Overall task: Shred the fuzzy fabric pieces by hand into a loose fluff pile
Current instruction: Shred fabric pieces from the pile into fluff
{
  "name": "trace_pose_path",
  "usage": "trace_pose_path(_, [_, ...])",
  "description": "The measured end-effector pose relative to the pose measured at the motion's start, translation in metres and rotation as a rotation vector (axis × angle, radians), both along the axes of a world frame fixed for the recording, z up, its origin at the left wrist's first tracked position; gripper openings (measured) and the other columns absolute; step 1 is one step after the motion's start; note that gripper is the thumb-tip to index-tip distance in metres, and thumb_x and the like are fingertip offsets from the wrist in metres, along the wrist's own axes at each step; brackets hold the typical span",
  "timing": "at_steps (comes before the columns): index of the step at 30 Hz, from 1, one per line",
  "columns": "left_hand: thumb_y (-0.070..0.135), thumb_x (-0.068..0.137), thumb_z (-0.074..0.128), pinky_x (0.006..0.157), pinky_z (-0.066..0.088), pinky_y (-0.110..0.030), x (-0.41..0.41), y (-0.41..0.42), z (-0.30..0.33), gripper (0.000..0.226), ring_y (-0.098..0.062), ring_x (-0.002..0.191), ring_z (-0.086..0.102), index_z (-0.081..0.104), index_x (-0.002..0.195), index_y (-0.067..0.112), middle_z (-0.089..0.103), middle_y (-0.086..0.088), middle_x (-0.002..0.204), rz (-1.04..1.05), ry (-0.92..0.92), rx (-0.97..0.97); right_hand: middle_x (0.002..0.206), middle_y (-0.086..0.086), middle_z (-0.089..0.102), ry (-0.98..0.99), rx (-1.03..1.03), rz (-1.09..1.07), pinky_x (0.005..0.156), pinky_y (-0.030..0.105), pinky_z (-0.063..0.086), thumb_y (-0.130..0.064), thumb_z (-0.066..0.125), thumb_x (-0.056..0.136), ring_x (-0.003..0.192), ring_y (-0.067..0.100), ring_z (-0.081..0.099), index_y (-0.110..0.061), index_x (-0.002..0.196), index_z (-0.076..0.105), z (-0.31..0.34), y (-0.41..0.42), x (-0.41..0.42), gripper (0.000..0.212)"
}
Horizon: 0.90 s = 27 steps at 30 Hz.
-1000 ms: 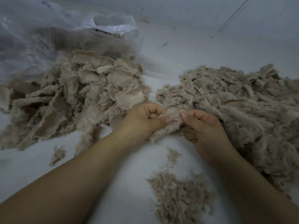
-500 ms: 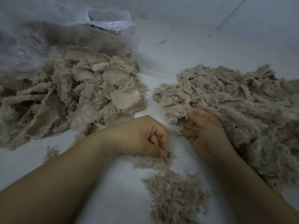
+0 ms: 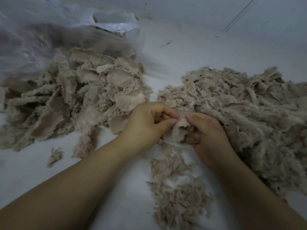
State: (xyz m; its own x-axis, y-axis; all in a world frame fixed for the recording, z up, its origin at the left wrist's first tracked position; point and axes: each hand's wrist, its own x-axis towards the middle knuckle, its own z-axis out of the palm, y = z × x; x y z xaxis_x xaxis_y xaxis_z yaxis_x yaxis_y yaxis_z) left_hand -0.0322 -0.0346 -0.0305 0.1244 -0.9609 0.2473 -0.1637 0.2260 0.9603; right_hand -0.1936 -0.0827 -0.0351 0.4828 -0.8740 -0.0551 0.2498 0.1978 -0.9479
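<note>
Here, a clear plastic bag [image 3: 49,34] lies at the far left of the white table [image 3: 29,176], with a heap of flat fabric pieces [image 3: 79,97] spilling in front of it. A larger mound of torn fabric [image 3: 249,117] crowds the right side. Both forearms reach in from below. The left hand [image 3: 146,125] and right hand [image 3: 209,135] meet at the centre, thumbs and curled fingers pinching one fuzzy scrap [image 3: 180,128] between them. Just below that scrap lies the loose fluff pile [image 3: 177,193].
</note>
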Motion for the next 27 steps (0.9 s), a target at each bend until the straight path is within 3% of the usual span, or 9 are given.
trace_pose_path(2, [-0.005, 0.088, 0.064, 0.037, 0.043, -0.023, -0.002, -0.002, -0.002, 0.013, -0.016, 0.039, 0.054, 0.069, 0.081, 0.006, 0.063, -0.01, 0.057, -0.006, 0.146, 0.086, 0.049, -0.004, 0.045, 0.01, -0.011, -0.033, 0.047, 0.022, 0.035, -0.038, 0.064, 0.085, 0.041, 0.007, 0.04, -0.013, 0.065, 0.058, -0.001, 0.0, 0.0, 0.033])
trace_pose_path(6, [0.0, 0.086, 0.063, 0.035, 0.038, -0.02, -0.007, -0.005, -0.007, 0.008, -0.015, 0.036, 0.05, 0.066, 0.08, 0.004, 0.059, -0.013, 0.054, -0.086, 0.468, 0.211, 0.07, 0.025, 0.063, 0.04, -0.101, 0.047, 0.058, 0.046, 0.042, -0.037, 0.064, 0.089, 0.059, 0.04, 0.056, -0.001, 0.092, 0.062, -0.002, 0.002, 0.001, 0.036])
trace_pose_path(7, [0.004, 0.083, 0.065, 0.035, 0.036, -0.02, -0.009, -0.005, -0.007, 0.002, -0.014, 0.036, 0.048, 0.066, 0.082, 0.003, 0.06, -0.012, 0.054, -0.128, 0.541, 0.22, 0.071, 0.023, 0.067, 0.029, -0.105, 0.058, 0.056, 0.038, 0.048, -0.031, 0.065, 0.089, 0.058, 0.035, 0.062, 0.0, 0.099, 0.06, -0.002, 0.002, 0.002, 0.032])
trace_pose_path(9, [0.009, 0.08, 0.065, 0.038, 0.034, -0.02, -0.01, -0.005, -0.007, 0.006, -0.013, 0.039, 0.046, 0.067, 0.083, 0.004, 0.062, -0.009, 0.057, -0.184, 0.621, 0.236, 0.069, 0.016, 0.068, 0.051, -0.1, 0.029, 0.045, 0.019, 0.042, -0.024, 0.067, 0.084, 0.049, 0.017, 0.057, -0.005, 0.101, 0.06, -0.002, 0.002, 0.004, 0.027])
trace_pose_path(13, [0.026, 0.085, 0.062, 0.05, 0.043, -0.028, -0.008, -0.008, -0.002, 0.019, -0.021, 0.059, 0.056, 0.072, 0.077, 0.012, 0.064, -0.011, 0.075, -0.257, 0.75, 0.308, 0.08, 0.017, 0.07, 0.07, -0.102, 0.005, 0.054, 0.024, 0.053, -0.022, 0.069, 0.081, 0.062, 0.017, 0.065, -0.005, 0.101, 0.067, -0.007, 0.0, 0.007, 0.026])
trace_pose_path(16, [0.024, 0.075, 0.075, 0.049, 0.046, -0.028, -0.011, -0.007, -0.004, 0.019, -0.023, 0.059, 0.057, 0.066, 0.081, 0.009, 0.062, -0.013, 0.074, -0.228, 0.635, 0.285, 0.077, 0.024, 0.069, 0.124, -0.116, -0.024, 0.053, 0.027, 0.053, -0.023, 0.071, 0.082, 0.059, 0.019, 0.065, -0.001, 0.096, 0.069, -0.005, 0.002, 0.007, 0.027])
trace_pose_path(21, [0.013, 0.079, 0.065, 0.039, 0.039, -0.024, -0.004, -0.011, -0.008, 0.012, -0.018, 0.039, 0.043, 0.061, 0.075, 0.002, 0.054, -0.011, 0.052, -0.03, 0.628, 0.241, 0.044, -0.007, 0.046, 0.157, -0.12, -0.07, 0.04, 0.016, 0.031, -0.029, 0.067, 0.077, 0.037, 0.003, 0.034, -0.02, 0.059, 0.068, -0.004, -0.002, 0.001, 0.019])
trace_pose_path(25, [0.021, 0.095, 0.058, 0.036, 0.035, -0.022, 0.003, -0.011, -0.01, 0.028, -0.019, 0.034, 0.039, 0.064, 0.073, 0.004, 0.048, -0.011, 0.046, 0.036, 0.62, 0.223, 0.042, -0.009, 0.04, 0.102, -0.088, -0.055, 0.039, 0.016, 0.029, -0.03, 0.066, 0.078, 0.037, 0.003, 0.029, -0.02, 0.058, 0.068, -0.004, -0.003, 0.001, 0.022])
trace_pose_path(27, [0.034, 0.091, 0.062, 0.037, 0.037, -0.023, 0.003, -0.01, -0.009, 0.03, -0.021, 0.034, 0.041, 0.065, 0.072, 0.01, 0.05, -0.011, 0.047, -0.005, 0.586, 0.248, 0.042, -0.01, 0.041, 0.065, -0.074, -0.055, 0.039, 0.015, 0.03, -0.029, 0.066, 0.08, 0.036, 0.002, 0.03, -0.019, 0.061, 0.069, -0.005, -0.003, 0.002, 0.023])
